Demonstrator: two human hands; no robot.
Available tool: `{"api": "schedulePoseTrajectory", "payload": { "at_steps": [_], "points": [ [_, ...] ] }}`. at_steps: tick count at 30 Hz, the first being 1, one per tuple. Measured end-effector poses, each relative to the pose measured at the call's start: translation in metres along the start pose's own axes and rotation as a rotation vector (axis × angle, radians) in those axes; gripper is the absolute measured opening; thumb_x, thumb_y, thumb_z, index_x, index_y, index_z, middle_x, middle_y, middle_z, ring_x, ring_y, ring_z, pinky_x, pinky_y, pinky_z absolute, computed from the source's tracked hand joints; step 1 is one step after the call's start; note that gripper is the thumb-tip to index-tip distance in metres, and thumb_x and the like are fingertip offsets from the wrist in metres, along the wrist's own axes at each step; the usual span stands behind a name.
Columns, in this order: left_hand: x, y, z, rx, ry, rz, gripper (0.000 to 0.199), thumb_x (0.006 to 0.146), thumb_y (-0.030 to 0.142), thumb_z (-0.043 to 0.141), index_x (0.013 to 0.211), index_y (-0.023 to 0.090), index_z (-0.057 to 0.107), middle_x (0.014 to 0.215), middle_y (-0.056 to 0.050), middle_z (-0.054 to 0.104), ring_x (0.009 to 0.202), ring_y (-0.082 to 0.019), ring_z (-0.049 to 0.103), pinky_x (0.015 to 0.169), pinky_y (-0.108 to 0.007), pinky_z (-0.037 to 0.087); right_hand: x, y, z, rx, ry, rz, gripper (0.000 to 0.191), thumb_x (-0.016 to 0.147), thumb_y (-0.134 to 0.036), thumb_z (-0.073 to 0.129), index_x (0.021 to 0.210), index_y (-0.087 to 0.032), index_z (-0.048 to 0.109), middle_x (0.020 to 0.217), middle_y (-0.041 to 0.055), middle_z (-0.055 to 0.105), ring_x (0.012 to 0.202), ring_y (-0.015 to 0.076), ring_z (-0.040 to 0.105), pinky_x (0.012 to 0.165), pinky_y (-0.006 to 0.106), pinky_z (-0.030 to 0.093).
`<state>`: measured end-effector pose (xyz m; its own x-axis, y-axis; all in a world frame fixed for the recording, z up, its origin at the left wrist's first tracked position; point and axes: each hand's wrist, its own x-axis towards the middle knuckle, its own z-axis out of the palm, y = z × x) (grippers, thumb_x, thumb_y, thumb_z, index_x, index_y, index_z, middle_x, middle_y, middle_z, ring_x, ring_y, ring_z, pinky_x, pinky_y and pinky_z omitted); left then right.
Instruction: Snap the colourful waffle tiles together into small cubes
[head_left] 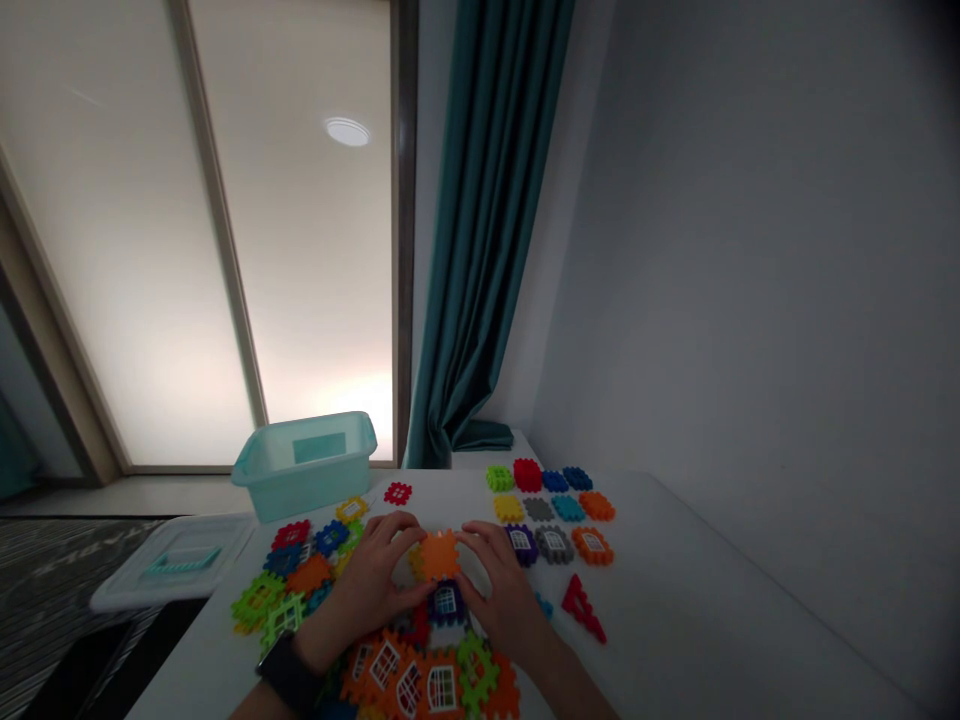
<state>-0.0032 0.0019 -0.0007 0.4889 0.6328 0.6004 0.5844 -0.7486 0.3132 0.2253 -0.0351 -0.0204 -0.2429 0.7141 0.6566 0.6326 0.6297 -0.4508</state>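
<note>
An orange square building tile (439, 555) with notched edges is held up over the table between both hands. My left hand (382, 570), with a dark watch on the wrist, pinches its left side. From the right, my right hand (495, 580) grips the opposite edge with thumb and fingers. Just below the tile lies a dark blue window tile (446, 602), partly covered by the hands. Nearer to me is a heap of orange window tiles (409, 680) with a lime green tile (476, 672) beside it.
A teal plastic bin (311, 480) stands at the back left, its lid (176, 560) beside it. More coloured tiles (289, 575) spread left of my hands. Sorted rows include an orange window tile (592, 546); a red triangular piece (583, 608) lies in front.
</note>
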Motion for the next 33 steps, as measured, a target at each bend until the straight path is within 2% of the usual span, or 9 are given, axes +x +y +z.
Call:
{"api": "schedulePoseTrajectory", "payload": {
  "at_steps": [8, 13, 19, 27, 33],
  "points": [
    [0.0, 0.0, -0.001, 0.002, -0.026, 0.006, 0.041, 0.074, 0.031, 0.079, 0.111, 0.021, 0.065, 0.115, -0.01, 0.063, 0.104, -0.029, 0.06, 0.09, -0.042, 0.052, -0.001, 0.001, -0.001, 0.028, -0.103, -0.071, 0.063, 0.089, -0.007, 0.049, 0.147, -0.029, 0.04, 0.144, 0.0066, 0.053, 0.134, 0.0224, 0.048, 0.113, 0.046, 0.044],
    [0.0, 0.001, -0.002, 0.02, -0.029, -0.001, 0.046, 0.074, 0.027, 0.078, 0.117, 0.023, 0.063, 0.117, -0.009, 0.063, 0.107, -0.029, 0.059, 0.092, -0.043, 0.051, 0.0, 0.001, -0.001, 0.031, -0.099, -0.045, 0.064, 0.086, -0.006, 0.052, 0.145, -0.028, 0.043, 0.137, 0.0078, 0.058, 0.129, 0.0237, 0.053, 0.11, 0.046, 0.047],
    [0.001, 0.004, -0.002, 0.027, -0.017, 0.007, 0.021, 0.083, 0.021, 0.067, 0.104, 0.023, 0.066, 0.109, -0.007, 0.065, 0.102, -0.027, 0.061, 0.09, -0.04, 0.051, -0.002, 0.002, 0.006, 0.004, -0.03, -0.014, 0.062, 0.083, -0.007, 0.058, 0.14, -0.027, 0.047, 0.129, 0.0091, 0.058, 0.122, 0.0248, 0.056, 0.107, 0.045, 0.05],
    [0.003, -0.006, -0.003, 0.053, -0.003, 0.029, 0.025, 0.088, 0.017, 0.059, 0.111, 0.023, 0.067, 0.109, -0.008, 0.062, 0.102, -0.026, 0.061, 0.09, -0.039, 0.05, -0.004, -0.001, 0.006, 0.009, -0.1, 0.027, 0.064, 0.083, -0.007, 0.058, 0.142, -0.029, 0.043, 0.131, 0.0086, 0.054, 0.124, 0.0244, 0.053, 0.109, 0.044, 0.047],
    [0.005, -0.004, -0.012, 0.145, -0.083, 0.09, 0.028, 0.088, 0.013, 0.059, 0.111, 0.027, 0.068, 0.107, -0.006, 0.061, 0.101, -0.025, 0.059, 0.089, -0.038, 0.049, -0.002, 0.002, 0.003, -0.018, -0.17, 0.027, 0.071, 0.08, -0.004, 0.058, 0.144, -0.028, 0.041, 0.136, 0.0089, 0.052, 0.129, 0.0255, 0.049, 0.112, 0.047, 0.043]
  ]
}}
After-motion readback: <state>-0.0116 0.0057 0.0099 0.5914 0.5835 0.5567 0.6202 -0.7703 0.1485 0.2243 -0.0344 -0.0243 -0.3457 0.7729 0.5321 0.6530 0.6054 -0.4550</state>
